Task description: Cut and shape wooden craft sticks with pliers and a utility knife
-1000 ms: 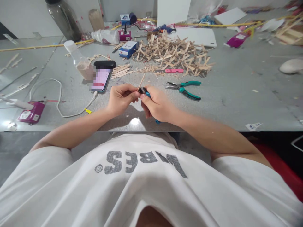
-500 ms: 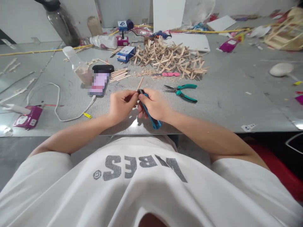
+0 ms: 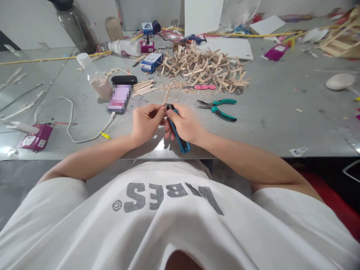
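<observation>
My left hand (image 3: 146, 122) pinches a thin wooden stick (image 3: 167, 96) that points up and away from me. My right hand (image 3: 183, 125) is wrapped round a blue-handled cutter (image 3: 178, 135), whose dark head meets the stick's lower end between my two hands. Both hands hover over the near edge of the grey table (image 3: 281, 112).
Green-handled pliers (image 3: 218, 108) lie just right of my hands. Beyond them are a pink knife (image 3: 203, 87), a heap of glued wooden crosses (image 3: 202, 67) and loose sticks (image 3: 143, 87). A phone (image 3: 119, 98) with a white cable (image 3: 70, 123) and a plastic bottle (image 3: 95, 77) are on the left.
The cutter's blue handle has come further into sight under my right hand. Both hands stay together on the stick; the view has shifted slightly.
</observation>
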Available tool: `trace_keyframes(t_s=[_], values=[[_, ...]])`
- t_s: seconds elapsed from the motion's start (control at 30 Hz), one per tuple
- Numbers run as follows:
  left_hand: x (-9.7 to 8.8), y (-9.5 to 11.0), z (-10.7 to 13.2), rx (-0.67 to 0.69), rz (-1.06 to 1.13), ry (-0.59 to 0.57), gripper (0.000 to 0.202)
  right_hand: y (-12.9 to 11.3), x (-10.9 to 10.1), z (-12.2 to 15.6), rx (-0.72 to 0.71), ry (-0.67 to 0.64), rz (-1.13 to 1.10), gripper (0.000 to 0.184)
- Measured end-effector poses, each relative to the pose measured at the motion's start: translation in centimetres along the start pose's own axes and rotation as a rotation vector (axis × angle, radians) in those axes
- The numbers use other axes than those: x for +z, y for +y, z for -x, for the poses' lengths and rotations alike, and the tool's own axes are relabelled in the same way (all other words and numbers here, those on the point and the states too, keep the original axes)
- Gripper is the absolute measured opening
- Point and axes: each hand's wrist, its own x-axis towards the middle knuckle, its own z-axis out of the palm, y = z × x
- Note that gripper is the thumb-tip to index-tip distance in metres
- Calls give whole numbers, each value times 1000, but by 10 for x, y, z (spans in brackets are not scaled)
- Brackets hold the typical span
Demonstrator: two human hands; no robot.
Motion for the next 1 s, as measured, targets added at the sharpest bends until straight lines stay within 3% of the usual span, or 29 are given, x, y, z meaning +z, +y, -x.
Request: trace_keyframes(t_s=[0.37, 0.7, 1.0], values=[[-7, -9, 2, 18, -111, -33, 35, -5, -1, 2, 52, 9, 22, 21], [-19, -11, 0, 348, -525, -8, 30, -16, -5, 4, 107, -38, 75, 21], [-19, -11, 2, 372, -514, -8, 30, -12, -4, 3, 66, -16, 85, 22]])
